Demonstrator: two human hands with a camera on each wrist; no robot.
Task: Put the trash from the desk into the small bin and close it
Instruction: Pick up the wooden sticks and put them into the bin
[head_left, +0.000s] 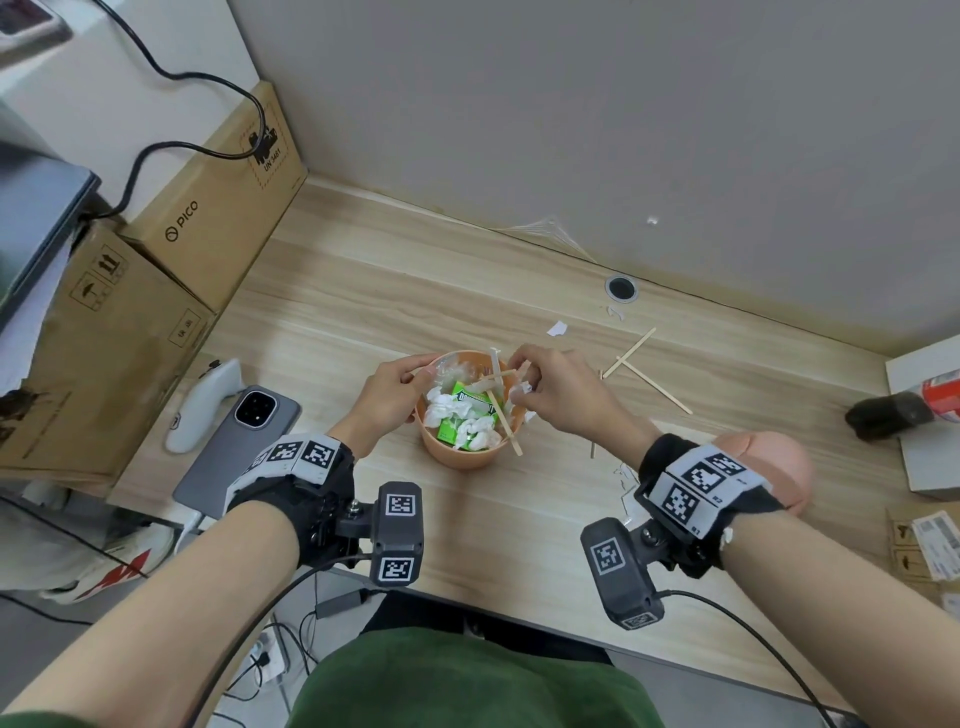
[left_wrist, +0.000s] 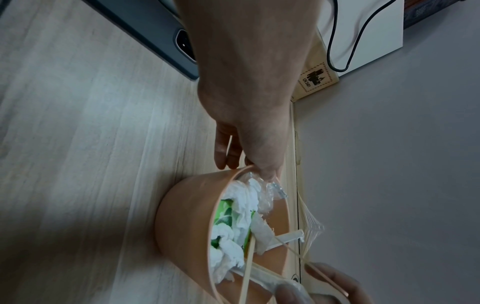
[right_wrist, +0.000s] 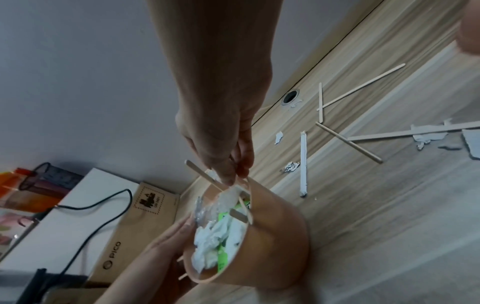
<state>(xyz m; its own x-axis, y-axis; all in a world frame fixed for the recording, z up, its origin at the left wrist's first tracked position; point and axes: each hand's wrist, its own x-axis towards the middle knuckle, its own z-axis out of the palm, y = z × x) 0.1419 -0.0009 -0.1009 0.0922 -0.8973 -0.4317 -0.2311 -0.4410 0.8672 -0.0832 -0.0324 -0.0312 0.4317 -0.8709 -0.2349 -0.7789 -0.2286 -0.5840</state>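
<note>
Open bin on desk, both hands at its rim

The desk (head_left: 363, 270) carried the small bin (head_left: 457, 457), holding tissues and sticks. The left hand (head_left: 395, 389) gripped its near-left rim; the right hand (head_left: 561, 389) pinched a wooden stick (head_left: 511, 375) over the opening.

The bin's lid (head_left: 763, 470) is half hidden behind the right wrist band in the head view and cut by the edge in the right wrist view. The phone (left_wrist: 155, 39) is largely covered by the left hand (left_wrist: 249, 92). The right hand (left_wrist: 324, 288) is blurred and cropped at the left wrist view's bottom edge. Lettering on the green packet (head_left: 460, 402) is obscured by crumpled tissues (head_left: 447, 405). The dark object (head_left: 883, 413) at the desk's right cannot be identified.
</note>
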